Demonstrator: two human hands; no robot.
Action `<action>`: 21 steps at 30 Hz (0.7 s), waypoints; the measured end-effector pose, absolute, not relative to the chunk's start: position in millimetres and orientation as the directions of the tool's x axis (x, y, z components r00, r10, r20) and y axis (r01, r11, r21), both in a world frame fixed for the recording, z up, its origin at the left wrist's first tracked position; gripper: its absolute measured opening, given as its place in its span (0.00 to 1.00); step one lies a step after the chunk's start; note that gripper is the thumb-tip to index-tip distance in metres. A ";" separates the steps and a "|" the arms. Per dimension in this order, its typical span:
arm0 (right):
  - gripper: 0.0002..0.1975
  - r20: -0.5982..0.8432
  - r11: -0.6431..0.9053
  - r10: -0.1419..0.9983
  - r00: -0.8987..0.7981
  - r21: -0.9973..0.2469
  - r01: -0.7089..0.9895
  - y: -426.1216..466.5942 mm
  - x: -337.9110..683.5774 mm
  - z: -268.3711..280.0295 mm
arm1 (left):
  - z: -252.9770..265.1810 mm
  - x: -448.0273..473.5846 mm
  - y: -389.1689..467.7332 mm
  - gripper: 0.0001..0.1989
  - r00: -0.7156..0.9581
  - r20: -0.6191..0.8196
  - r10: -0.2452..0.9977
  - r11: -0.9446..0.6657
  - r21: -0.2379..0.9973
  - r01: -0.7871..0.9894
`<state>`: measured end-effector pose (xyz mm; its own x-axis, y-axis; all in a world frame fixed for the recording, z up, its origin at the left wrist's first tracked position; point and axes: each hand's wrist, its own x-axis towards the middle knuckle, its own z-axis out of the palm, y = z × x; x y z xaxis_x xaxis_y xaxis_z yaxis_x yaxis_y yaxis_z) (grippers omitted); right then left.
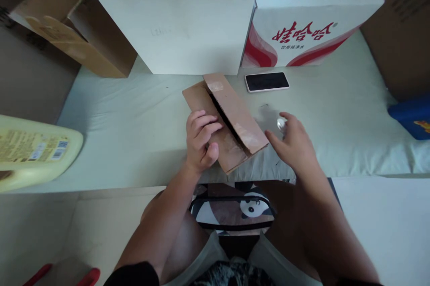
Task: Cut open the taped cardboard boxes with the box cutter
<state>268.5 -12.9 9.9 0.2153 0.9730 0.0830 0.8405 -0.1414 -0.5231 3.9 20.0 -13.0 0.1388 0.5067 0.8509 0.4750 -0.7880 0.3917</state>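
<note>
A small flat brown cardboard box (235, 118) lies slantwise on the cloth-covered surface, with a dark gap along its folded flap and shiny tape patches on it. My left hand (202, 140) rests against its left side, fingers loosely bent over the cardboard and thumb apart. Just right of the box is my right hand (294, 145), thumb and forefinger spread. Between them shows a small shiny, clear-whitish round thing (281, 123), partly covered by the hand; its kind is unclear, and I cannot tell whether the hand touches it.
A phone (267, 81) lies behind the box. White cartons (198, 35) and a red-and-white printed carton (302, 30) stand at the back. An open brown box (101, 39) is back left, a pale yellow jug (40, 153) left, a blue object (411, 115) right.
</note>
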 end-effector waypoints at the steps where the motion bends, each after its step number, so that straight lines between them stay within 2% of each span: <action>1: 0.35 -0.003 -0.188 0.977 0.212 -0.477 0.858 -10.4 270.0 4.7 | -13.0 3.6 19.9 0.19 0.141 0.850 0.507 -0.789 0.392 0.474; 3: 0.36 -0.107 -0.244 0.970 0.219 -0.397 0.885 -7.1 270.8 -3.2 | -12.9 2.6 19.6 0.18 0.144 0.851 0.506 -0.791 0.390 0.472; 6: 0.36 -0.184 -0.246 0.964 0.193 -0.335 0.909 -4.9 267.6 -10.0 | -12.6 1.4 19.3 0.18 0.152 0.849 0.506 -0.793 0.390 0.468; 8: 0.34 -0.176 -0.232 0.967 0.184 -0.310 0.922 -4.8 264.1 -13.1 | -12.8 1.0 19.1 0.18 0.155 0.847 0.508 -0.793 0.391 0.467; 10: 0.32 -0.095 -0.207 0.978 0.186 -0.313 0.927 -4.7 261.2 -16.8 | -13.2 0.5 18.8 0.18 0.155 0.845 0.512 -0.792 0.394 0.466; 13: 0.28 0.022 -0.105 0.992 0.124 -0.412 0.905 -2.6 259.5 -23.6 | -14.2 -3.1 17.2 0.18 0.151 0.846 0.511 -0.795 0.399 0.457; 17: 0.23 0.038 0.059 0.998 -0.046 -0.615 0.787 1.8 258.0 -26.6 | -18.3 -21.9 13.2 0.20 0.165 0.821 0.547 -0.786 0.437 0.437; 19: 0.22 0.019 0.076 0.996 -0.087 -0.686 0.724 2.6 255.5 -23.7 | -22.5 -37.1 12.0 0.21 0.153 0.784 0.601 -0.759 0.501 0.416; 21: 0.22 0.013 0.087 0.993 -0.114 -0.730 0.678 2.4 252.2 -19.8 | -27.5 -53.0 11.7 0.22 0.074 0.716 0.694 -0.688 0.629 0.360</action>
